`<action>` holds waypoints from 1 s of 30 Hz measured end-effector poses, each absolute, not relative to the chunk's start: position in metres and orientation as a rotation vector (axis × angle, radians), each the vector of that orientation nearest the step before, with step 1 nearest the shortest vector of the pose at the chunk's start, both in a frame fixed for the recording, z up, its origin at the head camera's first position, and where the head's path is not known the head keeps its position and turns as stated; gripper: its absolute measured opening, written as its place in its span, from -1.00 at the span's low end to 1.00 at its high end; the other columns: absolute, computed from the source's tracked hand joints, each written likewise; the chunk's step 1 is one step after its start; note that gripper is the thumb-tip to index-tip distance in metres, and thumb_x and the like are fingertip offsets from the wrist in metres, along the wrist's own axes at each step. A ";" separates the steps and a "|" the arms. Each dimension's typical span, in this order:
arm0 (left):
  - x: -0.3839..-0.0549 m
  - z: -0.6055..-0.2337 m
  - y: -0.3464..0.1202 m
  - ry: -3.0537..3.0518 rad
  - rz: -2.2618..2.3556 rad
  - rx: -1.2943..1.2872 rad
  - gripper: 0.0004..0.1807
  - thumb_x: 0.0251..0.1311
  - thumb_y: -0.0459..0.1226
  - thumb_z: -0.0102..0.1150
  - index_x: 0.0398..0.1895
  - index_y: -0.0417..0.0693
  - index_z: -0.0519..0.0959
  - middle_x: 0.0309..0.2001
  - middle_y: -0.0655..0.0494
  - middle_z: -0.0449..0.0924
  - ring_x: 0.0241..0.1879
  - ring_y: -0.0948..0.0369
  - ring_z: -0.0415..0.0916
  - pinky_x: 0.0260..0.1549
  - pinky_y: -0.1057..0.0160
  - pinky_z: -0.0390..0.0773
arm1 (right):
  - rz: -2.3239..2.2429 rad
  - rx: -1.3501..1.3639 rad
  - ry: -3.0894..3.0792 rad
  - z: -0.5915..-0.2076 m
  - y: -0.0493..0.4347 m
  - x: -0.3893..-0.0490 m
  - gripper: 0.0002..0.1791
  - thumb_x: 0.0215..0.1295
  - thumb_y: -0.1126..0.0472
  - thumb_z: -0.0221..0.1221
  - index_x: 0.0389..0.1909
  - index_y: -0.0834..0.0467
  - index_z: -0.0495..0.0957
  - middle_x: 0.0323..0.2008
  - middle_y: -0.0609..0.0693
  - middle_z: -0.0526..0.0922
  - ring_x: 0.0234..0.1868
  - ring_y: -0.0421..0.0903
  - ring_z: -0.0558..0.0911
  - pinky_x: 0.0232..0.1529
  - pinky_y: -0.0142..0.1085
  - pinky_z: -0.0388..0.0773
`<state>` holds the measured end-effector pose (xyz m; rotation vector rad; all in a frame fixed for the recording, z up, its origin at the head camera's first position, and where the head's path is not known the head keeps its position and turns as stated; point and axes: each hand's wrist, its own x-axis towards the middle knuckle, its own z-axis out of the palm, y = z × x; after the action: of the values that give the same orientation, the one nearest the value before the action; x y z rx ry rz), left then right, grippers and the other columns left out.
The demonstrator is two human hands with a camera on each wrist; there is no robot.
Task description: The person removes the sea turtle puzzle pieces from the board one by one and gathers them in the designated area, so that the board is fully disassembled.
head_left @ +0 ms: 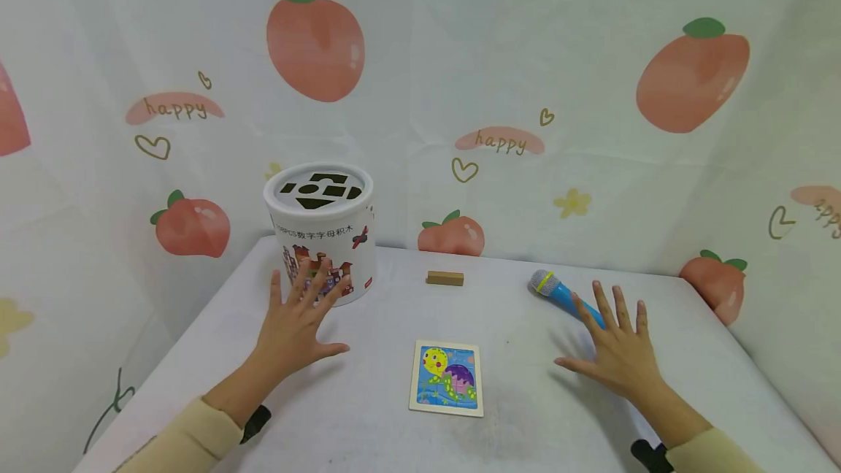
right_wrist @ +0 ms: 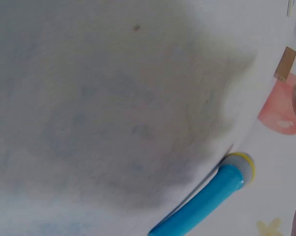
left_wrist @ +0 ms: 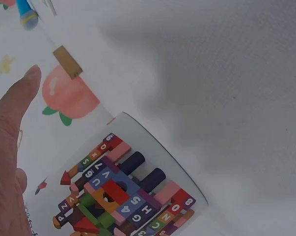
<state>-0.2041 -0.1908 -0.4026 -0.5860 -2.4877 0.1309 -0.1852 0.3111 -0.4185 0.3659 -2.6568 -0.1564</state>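
Though some parts are hidden, we list: left hand (head_left: 296,331), fingers spread, holding nothing, covering part of the printed front of a white bucket (head_left: 322,236); right hand (head_left: 620,356), likewise spread and unladen, partly covering the handle of a blue microphone (head_left: 561,293). Between the hands on the tabletop (head_left: 355,429), we record one turtle puzzle (head_left: 447,378), fully visible; beyond it, one brown block (head_left: 444,279). In the right wrist view, the frame cuts off the microphone's handle.

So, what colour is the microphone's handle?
Bright blue; the handle shows best in the right wrist view.
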 end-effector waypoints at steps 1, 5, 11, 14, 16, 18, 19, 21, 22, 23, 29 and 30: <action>-0.204 -0.403 -0.190 -2.490 0.130 -0.591 0.24 -0.42 0.42 0.27 0.43 0.20 0.05 0.48 -0.08 -0.18 0.46 -0.12 -0.31 0.30 -0.33 -0.41 | -0.160 0.369 -2.658 -0.418 0.309 -0.186 0.22 -0.15 -0.65 -0.07 0.46 -0.21 -0.37 0.49 0.03 -0.43 0.47 0.08 -0.47 0.38 0.21 -0.47; -0.203 -0.403 -0.185 -2.490 0.146 -0.603 0.24 -0.41 0.42 0.26 0.44 0.20 0.04 0.48 -0.07 -0.17 0.45 -0.11 -0.27 0.29 -0.36 -0.29 | -0.165 0.383 -2.654 -0.418 0.301 -0.188 0.22 -0.16 -0.63 -0.04 0.46 -0.20 -0.34 0.50 0.01 -0.42 0.48 0.06 -0.46 0.38 0.20 -0.44; -0.202 -0.405 -0.173 -2.487 0.186 -0.647 0.15 -0.38 0.45 0.21 0.38 0.18 0.19 0.48 -0.06 -0.14 0.44 -0.13 -0.22 0.27 -0.36 -0.16 | -0.141 0.419 -2.637 -0.420 0.285 -0.192 0.20 -0.16 -0.66 -0.10 0.48 -0.15 -0.22 0.50 0.00 -0.41 0.48 0.07 -0.44 0.36 0.25 -0.30; -0.200 -0.405 -0.164 -2.524 0.218 -0.686 0.15 -0.34 0.48 0.15 0.40 0.21 0.15 0.49 -0.06 -0.17 0.44 -0.14 -0.23 0.30 -0.33 -0.20 | -0.113 0.435 -2.645 -0.421 0.275 -0.194 0.18 -0.15 -0.65 -0.08 0.46 -0.09 -0.08 0.50 0.04 -0.37 0.48 0.08 -0.44 0.37 0.24 -0.37; -0.198 -0.405 -0.158 -2.556 0.239 -0.717 0.16 -0.31 0.49 0.11 0.43 0.22 0.10 0.49 -0.06 -0.20 0.45 -0.14 -0.27 0.31 -0.32 -0.22 | -0.096 0.447 -2.651 -0.421 0.267 -0.196 0.18 -0.16 -0.64 -0.05 0.46 -0.10 -0.07 0.50 0.06 -0.35 0.48 0.10 -0.42 0.37 0.25 -0.36; -0.196 -0.405 -0.151 -2.582 0.268 -0.749 0.17 -0.29 0.51 0.07 0.44 0.23 0.05 0.50 -0.06 -0.23 0.47 -0.12 -0.34 0.32 -0.29 -0.23 | -0.082 0.458 -2.660 -0.421 0.259 -0.196 0.18 -0.15 -0.63 -0.04 0.47 -0.13 -0.11 0.50 0.08 -0.33 0.48 0.11 -0.41 0.35 0.28 -0.31; -0.195 -0.404 -0.148 -2.593 0.265 -0.771 0.17 -0.28 0.50 0.07 0.45 0.23 0.04 0.50 -0.06 -0.24 0.47 -0.11 -0.39 0.33 -0.28 -0.24 | -0.078 0.464 -2.662 -0.421 0.255 -0.197 0.17 -0.15 -0.63 -0.05 0.47 -0.14 -0.13 0.50 0.09 -0.31 0.48 0.12 -0.40 0.34 0.30 -0.26; -0.193 -0.405 -0.141 -2.605 0.251 -0.823 0.16 -0.26 0.50 0.06 0.45 0.22 0.03 0.51 -0.04 -0.29 0.47 -0.08 -0.48 0.34 -0.25 -0.25 | -0.063 0.480 -2.661 -0.421 0.245 -0.198 0.17 -0.15 -0.63 -0.04 0.47 -0.16 -0.13 0.49 0.14 -0.23 0.48 0.14 -0.37 0.32 0.33 -0.18; -0.193 -0.405 -0.139 -2.612 0.233 -0.853 0.16 -0.25 0.49 0.07 0.45 0.22 0.03 0.51 -0.04 -0.32 0.47 -0.07 -0.52 0.35 -0.24 -0.27 | -0.050 0.487 -2.667 -0.421 0.241 -0.198 0.16 -0.14 -0.63 -0.04 0.47 -0.16 -0.12 0.49 0.15 -0.21 0.48 0.16 -0.35 0.31 0.33 -0.16; -0.192 -0.406 -0.136 -2.610 0.208 -0.887 0.15 -0.25 0.47 0.09 0.45 0.20 0.05 0.51 -0.03 -0.31 0.47 -0.06 -0.53 0.36 -0.23 -0.28 | -0.040 0.496 -2.675 -0.421 0.236 -0.198 0.16 -0.14 -0.63 -0.04 0.47 -0.16 -0.12 0.48 0.17 -0.19 0.48 0.17 -0.35 0.31 0.33 -0.15; -0.190 -0.409 -0.123 -2.656 0.144 -1.042 0.09 -0.17 0.42 0.10 0.44 0.20 0.07 0.51 -0.02 -0.26 0.49 -0.02 -0.45 0.38 -0.18 -0.30 | 0.098 0.580 -2.737 -0.426 0.210 -0.200 0.13 -0.10 -0.52 0.08 0.46 -0.11 -0.08 0.48 0.18 -0.19 0.48 0.19 -0.35 0.34 0.30 -0.23; -0.190 -0.409 -0.121 -2.668 0.145 -1.066 0.08 -0.17 0.42 0.11 0.44 0.20 0.07 0.51 -0.02 -0.24 0.49 -0.03 -0.42 0.38 -0.19 -0.27 | 0.122 0.600 -2.745 -0.427 0.206 -0.201 0.12 -0.09 -0.49 0.10 0.46 -0.10 -0.07 0.48 0.18 -0.20 0.48 0.20 -0.33 0.34 0.30 -0.22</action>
<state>-0.1898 -0.1207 -0.4089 -1.0664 -2.6684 0.1446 -0.2005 0.2055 -0.4270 0.6005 -2.7447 0.1219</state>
